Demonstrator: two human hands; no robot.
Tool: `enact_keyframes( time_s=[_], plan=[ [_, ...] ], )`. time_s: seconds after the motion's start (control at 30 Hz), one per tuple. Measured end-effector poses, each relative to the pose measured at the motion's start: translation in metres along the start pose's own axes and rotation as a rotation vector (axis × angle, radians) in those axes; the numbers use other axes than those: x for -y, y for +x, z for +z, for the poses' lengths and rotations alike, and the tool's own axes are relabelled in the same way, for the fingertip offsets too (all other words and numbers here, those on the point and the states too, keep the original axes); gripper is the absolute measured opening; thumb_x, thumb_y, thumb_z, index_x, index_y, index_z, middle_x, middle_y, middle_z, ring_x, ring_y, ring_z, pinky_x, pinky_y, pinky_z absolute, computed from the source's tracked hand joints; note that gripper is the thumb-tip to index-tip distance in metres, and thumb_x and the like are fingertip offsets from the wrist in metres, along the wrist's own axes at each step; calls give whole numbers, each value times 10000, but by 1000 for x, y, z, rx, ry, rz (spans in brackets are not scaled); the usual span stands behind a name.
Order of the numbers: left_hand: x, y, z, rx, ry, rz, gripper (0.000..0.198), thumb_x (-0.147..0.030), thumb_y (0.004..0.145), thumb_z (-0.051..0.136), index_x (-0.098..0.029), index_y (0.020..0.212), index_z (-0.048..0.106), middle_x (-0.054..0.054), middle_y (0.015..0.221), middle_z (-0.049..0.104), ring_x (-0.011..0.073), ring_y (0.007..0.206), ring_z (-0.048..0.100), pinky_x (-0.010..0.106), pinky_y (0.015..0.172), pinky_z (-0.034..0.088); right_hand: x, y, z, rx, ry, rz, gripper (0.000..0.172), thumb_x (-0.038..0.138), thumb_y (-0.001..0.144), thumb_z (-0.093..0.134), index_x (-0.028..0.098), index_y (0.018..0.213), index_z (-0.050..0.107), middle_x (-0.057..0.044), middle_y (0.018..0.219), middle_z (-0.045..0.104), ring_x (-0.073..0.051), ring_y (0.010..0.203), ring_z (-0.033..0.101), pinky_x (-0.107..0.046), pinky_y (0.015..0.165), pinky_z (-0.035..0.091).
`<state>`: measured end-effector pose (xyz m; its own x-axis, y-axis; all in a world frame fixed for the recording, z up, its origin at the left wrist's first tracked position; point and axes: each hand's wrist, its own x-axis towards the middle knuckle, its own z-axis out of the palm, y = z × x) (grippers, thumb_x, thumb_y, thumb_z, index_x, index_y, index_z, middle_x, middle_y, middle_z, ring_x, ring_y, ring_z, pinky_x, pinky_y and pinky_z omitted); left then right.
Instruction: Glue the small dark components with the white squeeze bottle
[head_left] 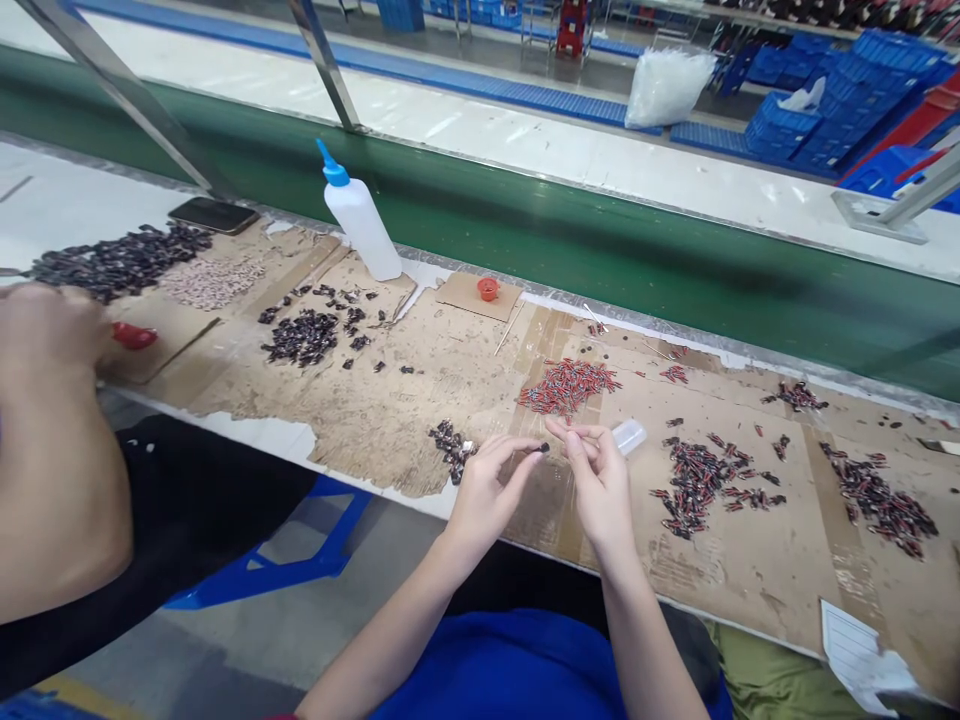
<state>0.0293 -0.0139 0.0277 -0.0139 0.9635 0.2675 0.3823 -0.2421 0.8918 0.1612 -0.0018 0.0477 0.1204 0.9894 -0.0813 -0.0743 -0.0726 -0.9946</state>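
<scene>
My left hand (491, 485) is over the front edge of the cardboard-covered bench (420, 400), its thumb and forefinger pinched on a small black part (541, 449). My right hand (596, 478) is close beside it, fingers curled around a small clear tube (628, 435) with the fingertips pinched near the black part. Just beyond the hands lies a heap of red and black wired parts (568, 384). A little pile of black parts (450, 443) sits left of my left hand.
A co-worker's arm (52, 440) is at the left, near a red item (135, 336). A white squeeze bottle (360, 220) with a blue tip, a red cap (488, 288), a phone (214, 214) and more part piles (877, 500) lie about. A green conveyor (600, 240) runs behind.
</scene>
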Motion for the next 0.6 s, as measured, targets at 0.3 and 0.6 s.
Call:
enact_keyframes(
  time_s=[0.3, 0.6],
  plan=[
    [-16, -4, 3, -39, -87, 11, 115, -222, 861, 622, -193, 897, 728, 58, 874, 745, 195, 852, 673, 314, 784, 540, -4, -12, 14, -29, 466, 244, 358, 424, 572, 851, 217, 704, 590, -61, 849, 769, -232, 892, 714, -387, 869, 535],
    [-27, -6, -2, -63, -127, -5, 98, -197, 838, 652, -196, 881, 740, 52, 837, 741, 186, 820, 670, 295, 755, 539, -4, -24, 14, -94, 483, 194, 316, 394, 605, 846, 214, 729, 617, -61, 884, 768, -218, 893, 715, -382, 884, 537]
  ],
)
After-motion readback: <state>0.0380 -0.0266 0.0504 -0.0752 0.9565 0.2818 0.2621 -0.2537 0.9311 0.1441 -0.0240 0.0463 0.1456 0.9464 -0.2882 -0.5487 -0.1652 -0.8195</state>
